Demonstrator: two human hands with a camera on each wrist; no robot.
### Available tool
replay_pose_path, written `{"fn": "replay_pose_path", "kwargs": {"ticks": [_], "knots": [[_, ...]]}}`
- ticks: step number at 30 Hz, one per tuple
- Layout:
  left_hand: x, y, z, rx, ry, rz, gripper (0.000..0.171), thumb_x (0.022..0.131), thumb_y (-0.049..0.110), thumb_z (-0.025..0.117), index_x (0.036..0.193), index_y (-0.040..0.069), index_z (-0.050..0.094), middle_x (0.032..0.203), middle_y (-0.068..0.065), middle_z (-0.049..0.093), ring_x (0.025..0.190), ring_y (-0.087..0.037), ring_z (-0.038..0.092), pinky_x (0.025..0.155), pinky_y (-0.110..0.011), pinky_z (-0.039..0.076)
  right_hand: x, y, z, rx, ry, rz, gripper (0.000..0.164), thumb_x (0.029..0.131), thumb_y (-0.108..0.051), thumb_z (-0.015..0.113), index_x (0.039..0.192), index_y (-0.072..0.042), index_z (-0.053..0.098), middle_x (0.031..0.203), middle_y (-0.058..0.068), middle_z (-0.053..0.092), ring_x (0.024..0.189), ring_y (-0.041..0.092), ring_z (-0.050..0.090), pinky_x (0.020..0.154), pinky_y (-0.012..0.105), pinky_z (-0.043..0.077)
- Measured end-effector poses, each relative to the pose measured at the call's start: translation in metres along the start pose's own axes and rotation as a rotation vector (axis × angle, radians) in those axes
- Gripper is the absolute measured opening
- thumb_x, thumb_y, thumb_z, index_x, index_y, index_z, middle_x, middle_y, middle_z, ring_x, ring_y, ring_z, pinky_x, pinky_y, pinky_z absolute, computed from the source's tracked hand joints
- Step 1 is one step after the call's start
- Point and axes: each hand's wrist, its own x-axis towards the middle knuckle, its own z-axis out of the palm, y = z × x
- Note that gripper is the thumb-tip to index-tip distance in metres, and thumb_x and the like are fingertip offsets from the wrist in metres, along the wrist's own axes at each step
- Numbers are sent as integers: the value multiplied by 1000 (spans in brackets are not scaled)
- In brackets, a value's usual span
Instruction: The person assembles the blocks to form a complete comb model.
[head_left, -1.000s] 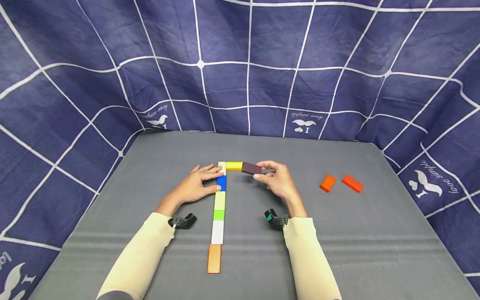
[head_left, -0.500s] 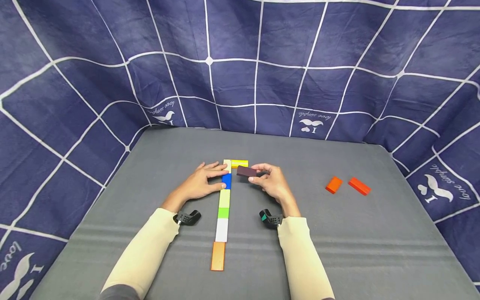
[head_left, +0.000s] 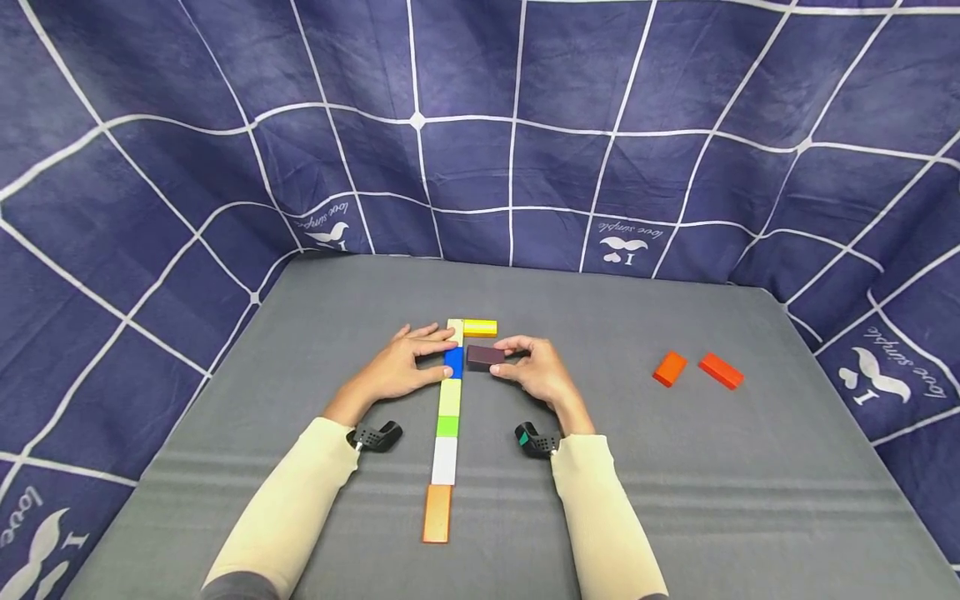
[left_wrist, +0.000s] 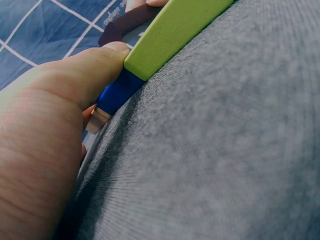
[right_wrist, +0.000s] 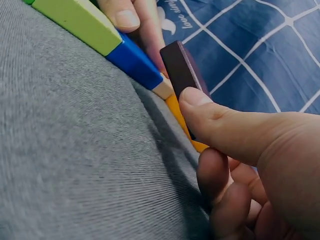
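Several flat coloured blocks lie end to end in a line on the grey surface. My left hand [head_left: 397, 367] rests beside its far part, fingers extended over the cream block [head_left: 455, 326] and thumb touching the blue block [head_left: 453, 362]. From the cream block's far end a yellow block [head_left: 480, 327] points right. Between thumb and fingers, my right hand [head_left: 542, 372] pinches one end of a dark brown block [head_left: 483, 358]. In the right wrist view that dark block [right_wrist: 177, 62] is held up off the surface, partly covering the yellow one. Its free end points toward the blue block.
Nearer along the line come a pale green block [head_left: 449, 397], a bright green one [head_left: 447, 426], a white one [head_left: 444, 461] and an orange one [head_left: 437, 513]. Two loose orange-red blocks [head_left: 670, 368] [head_left: 721, 371] lie at the right. A blue gridded cloth [head_left: 562, 167] hangs behind.
My right hand has carried the dark block from the yellow block's right end nearer to me and left, beside the blue block. My left hand stays at the line. The head view has shifted slightly.
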Motion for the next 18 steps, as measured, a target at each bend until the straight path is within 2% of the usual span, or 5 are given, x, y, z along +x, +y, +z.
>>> {"fn": "replay_pose_path", "kwargs": {"ticks": [10, 18], "knots": [[2, 0, 2, -3, 3, 5, 54, 90, 49, 72, 140, 33, 60, 154, 16, 47, 151, -21, 33, 125, -60, 6, 0, 1, 3, -110, 12, -17, 34, 77, -18, 89, 108, -17, 76, 102, 4, 72, 50, 10, 47, 47, 23, 38], [1, 1, 1, -15, 14, 17, 54, 90, 48, 72, 140, 31, 61, 154, 14, 48, 151, -24, 34, 124, -62, 6, 0, -1, 7, -166, 34, -10, 33, 75, -20, 90, 106, -18, 77, 102, 3, 72, 52, 10, 47, 49, 23, 38]]}}
